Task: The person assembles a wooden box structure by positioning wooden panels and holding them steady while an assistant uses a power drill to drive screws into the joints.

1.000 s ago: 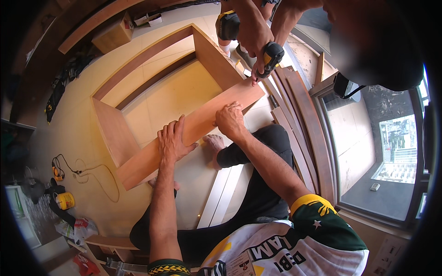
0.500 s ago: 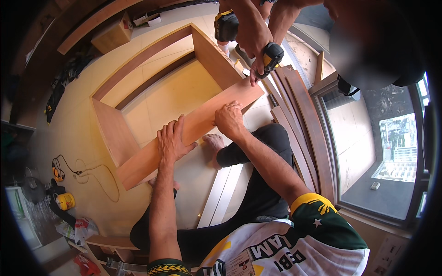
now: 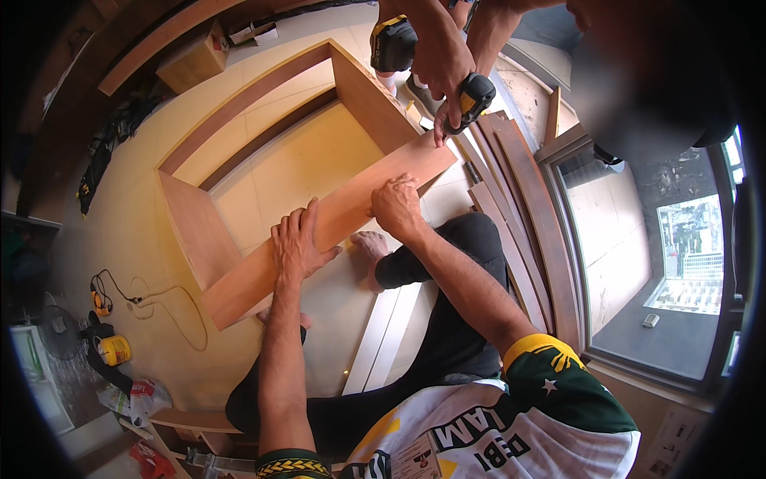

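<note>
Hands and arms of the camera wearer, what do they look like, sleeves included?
Left hand and right hand: no gloves. Left forearm and right forearm: bare. The left sleeve is dark with a yellow chevron-patterned band; the right sleeve is dark green with a yellow cuff, yellow rays and a white star.

A pale tiled floor point(image 3: 136, 227) is spreading across the room, thin joint lines crossing it. At the right, a big window point(image 3: 610, 235) in a dark frame is glowing with daylight, and buildings point(image 3: 692, 254) are showing through the glass. Below it, a beige wall point(image 3: 638, 389) is dimming toward the corner. Brown woodwork point(image 3: 170, 41) is curving through shade at the upper left, and a wooden cabinet point(image 3: 195, 418) is standing at the lower left.
</note>
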A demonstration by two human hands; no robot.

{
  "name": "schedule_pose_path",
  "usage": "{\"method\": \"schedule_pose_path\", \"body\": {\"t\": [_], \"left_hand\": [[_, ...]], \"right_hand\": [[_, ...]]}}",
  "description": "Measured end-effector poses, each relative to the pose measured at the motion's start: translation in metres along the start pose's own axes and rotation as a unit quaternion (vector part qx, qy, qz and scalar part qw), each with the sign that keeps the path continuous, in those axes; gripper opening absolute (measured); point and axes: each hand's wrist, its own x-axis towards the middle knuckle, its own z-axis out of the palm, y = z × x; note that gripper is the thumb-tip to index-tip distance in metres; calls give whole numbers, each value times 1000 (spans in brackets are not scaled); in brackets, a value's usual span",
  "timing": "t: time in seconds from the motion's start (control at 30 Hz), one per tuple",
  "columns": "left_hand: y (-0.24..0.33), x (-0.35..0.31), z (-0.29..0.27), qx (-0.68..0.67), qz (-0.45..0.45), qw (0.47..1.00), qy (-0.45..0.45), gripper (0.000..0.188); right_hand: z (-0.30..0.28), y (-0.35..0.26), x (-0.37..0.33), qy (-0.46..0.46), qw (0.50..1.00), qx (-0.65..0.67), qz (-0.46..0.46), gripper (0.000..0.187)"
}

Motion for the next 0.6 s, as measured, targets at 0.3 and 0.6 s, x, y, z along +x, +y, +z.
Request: {"method": "schedule_pose_path", "body": {"t": [0.3,0.6], "left_hand": [[0,0,1,-4,5,1000,9,121],[2,0,-1,-1,2,1000,6,121]], "right_hand": [[9,1,2,19,1000,-3,0,57],[-3,0,-3,13,1000,-28,-3,72]]}}
